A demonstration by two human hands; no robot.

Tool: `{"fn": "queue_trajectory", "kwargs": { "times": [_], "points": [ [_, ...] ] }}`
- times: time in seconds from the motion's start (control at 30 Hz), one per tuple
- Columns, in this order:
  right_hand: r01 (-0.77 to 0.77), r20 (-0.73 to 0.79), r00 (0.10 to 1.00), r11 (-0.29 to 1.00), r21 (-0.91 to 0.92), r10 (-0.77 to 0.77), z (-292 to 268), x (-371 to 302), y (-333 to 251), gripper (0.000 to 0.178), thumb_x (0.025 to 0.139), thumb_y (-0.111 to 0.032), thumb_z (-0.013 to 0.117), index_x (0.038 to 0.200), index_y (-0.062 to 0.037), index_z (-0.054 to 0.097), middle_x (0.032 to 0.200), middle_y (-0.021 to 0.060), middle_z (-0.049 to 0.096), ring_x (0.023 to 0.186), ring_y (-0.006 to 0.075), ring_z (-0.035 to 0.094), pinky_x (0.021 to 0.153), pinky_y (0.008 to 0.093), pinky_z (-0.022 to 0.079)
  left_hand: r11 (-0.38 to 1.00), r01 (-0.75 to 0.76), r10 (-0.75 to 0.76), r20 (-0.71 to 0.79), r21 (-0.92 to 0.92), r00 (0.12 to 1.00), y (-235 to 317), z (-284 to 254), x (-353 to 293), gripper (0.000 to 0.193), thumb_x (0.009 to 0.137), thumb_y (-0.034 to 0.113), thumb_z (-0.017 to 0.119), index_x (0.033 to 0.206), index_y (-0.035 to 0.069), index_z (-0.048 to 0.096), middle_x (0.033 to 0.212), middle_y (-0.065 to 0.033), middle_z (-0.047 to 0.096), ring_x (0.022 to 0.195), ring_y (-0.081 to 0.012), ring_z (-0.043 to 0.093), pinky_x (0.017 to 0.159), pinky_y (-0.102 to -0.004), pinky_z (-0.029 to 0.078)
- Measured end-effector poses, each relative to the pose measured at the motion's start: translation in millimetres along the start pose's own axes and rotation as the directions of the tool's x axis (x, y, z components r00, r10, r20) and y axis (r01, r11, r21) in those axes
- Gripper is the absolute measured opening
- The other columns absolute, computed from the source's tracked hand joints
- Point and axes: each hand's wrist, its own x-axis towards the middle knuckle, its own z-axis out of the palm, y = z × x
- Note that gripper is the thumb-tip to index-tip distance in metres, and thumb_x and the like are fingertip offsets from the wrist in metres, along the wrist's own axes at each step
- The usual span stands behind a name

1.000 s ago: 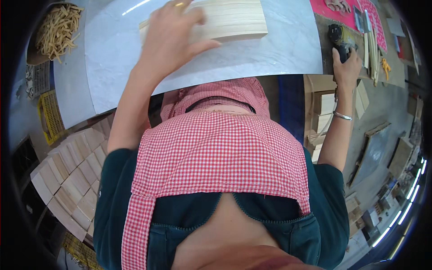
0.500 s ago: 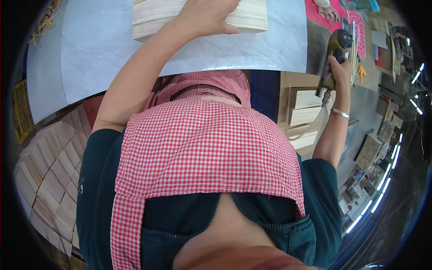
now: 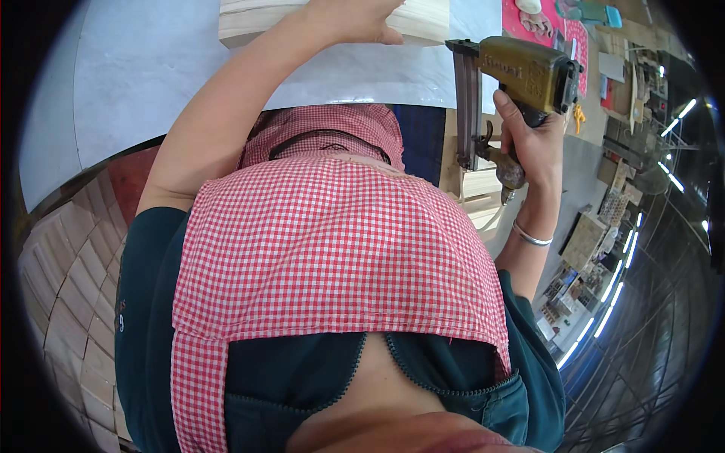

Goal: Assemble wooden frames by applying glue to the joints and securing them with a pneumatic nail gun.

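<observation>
A pale wooden piece (image 3: 260, 19), with visible grain, lies on the white tabletop at the top of the view. My left hand (image 3: 361, 21) is over its near side, thumb and a finger spread apart; the other fingers are partly cut off by the upper edge. On the right, my right hand (image 3: 535, 143) is wrapped round the handle of a yellow-brown and black pneumatic nail gun (image 3: 521, 69). The gun is lifted in front of the table's right part, its long magazine at the left and its nose near the wood's right end, apart from it.
The white tabletop (image 3: 151, 90) has its near edge just ahead of my checked apron. Stacked wooden pieces (image 3: 72, 302) fill the lower left. Pale wood (image 3: 479, 183) sits below the table. A pink cloth (image 3: 517, 23) and an orange tool (image 3: 578, 117) lie further right.
My right hand has raised the nail gun and brought it leftward, turning it towards the wooden piece. My left hand stays at the wood; the whole view has shifted slightly.
</observation>
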Motion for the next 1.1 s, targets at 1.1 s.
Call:
{"fn": "queue_trajectory", "kwargs": {
  "times": [1.1],
  "points": [
    [0.08, 0.053, 0.996, 0.995, -0.053, -0.077, 0.8, -7.1, -21.8, 0.024, 0.09, -0.02, 0.078, 0.079, -0.0005, 0.068, 0.05, -0.0001, 0.054, 0.038, 0.0089, 0.045, 0.038, 0.0229, 0.035, 0.883, 0.407, -0.408, -0.044, 0.233, 0.912, -34.4, -68.3, -111.7, 0.048, 0.065, 0.026, 0.086, 0.097, 0.005, 0.056, 0.119, -0.0184, 0.056, 0.119, -0.037, 0.049, 0.102, -0.0471, 0.042]
  ]
}}
